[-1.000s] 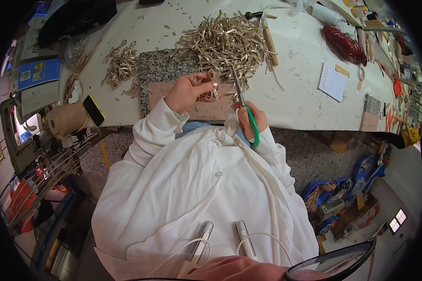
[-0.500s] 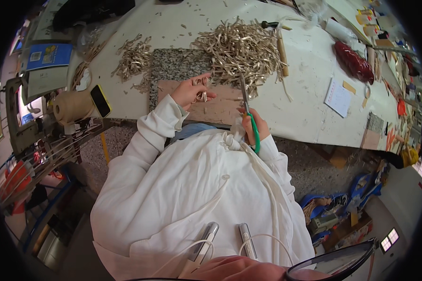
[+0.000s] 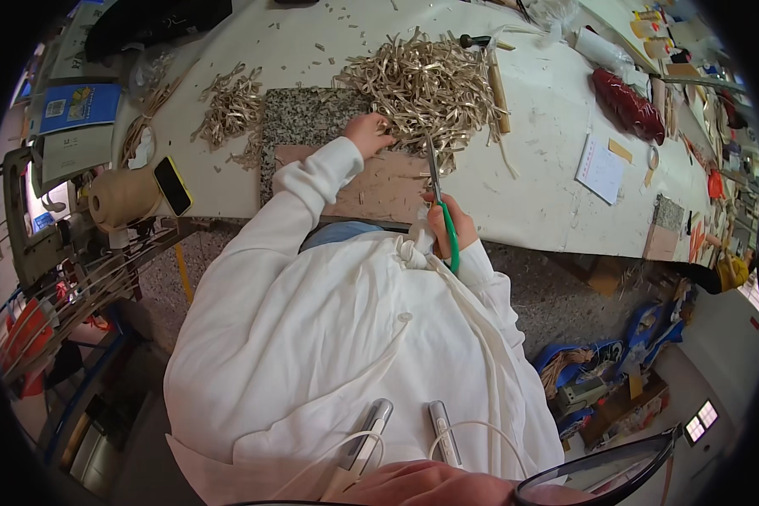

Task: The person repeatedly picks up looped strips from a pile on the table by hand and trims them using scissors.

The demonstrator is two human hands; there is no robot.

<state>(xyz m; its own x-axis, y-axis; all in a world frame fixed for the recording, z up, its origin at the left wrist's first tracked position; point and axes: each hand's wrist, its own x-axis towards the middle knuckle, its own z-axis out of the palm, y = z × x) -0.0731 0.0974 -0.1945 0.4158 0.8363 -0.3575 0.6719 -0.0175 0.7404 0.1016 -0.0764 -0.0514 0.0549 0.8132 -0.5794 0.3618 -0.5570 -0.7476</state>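
A heap of narrow, shiny gold strips point(image 3: 430, 80) lies on the far side of the work area. My left hand point(image 3: 368, 135) is at the heap's near left edge, its fingers curled together around what looks like a gold strip, mostly hidden by them. Below the heap, my right hand point(image 3: 454, 221) grips green-handled scissors point(image 3: 451, 236), their blades pointing away from me toward the strips. Under my left hand are a speckled grey stone slab point(image 3: 299, 114) and a pinkish-brown board point(image 3: 363, 190) along its near side.
To the left lie a smaller pile of gold strips point(image 3: 230, 110), a phone point(image 3: 173, 185) and a cone of tan thread point(image 3: 118, 198). A wooden-handled tool point(image 3: 499, 101) borders the heap. Rightward are a notepad point(image 3: 600, 171) and a dark red wrapped bundle point(image 3: 628, 105).
My left hand has moved away from me, from above the board to the heap's edge, and its fingers have turned downward. My right hand keeps the scissors almost in place.
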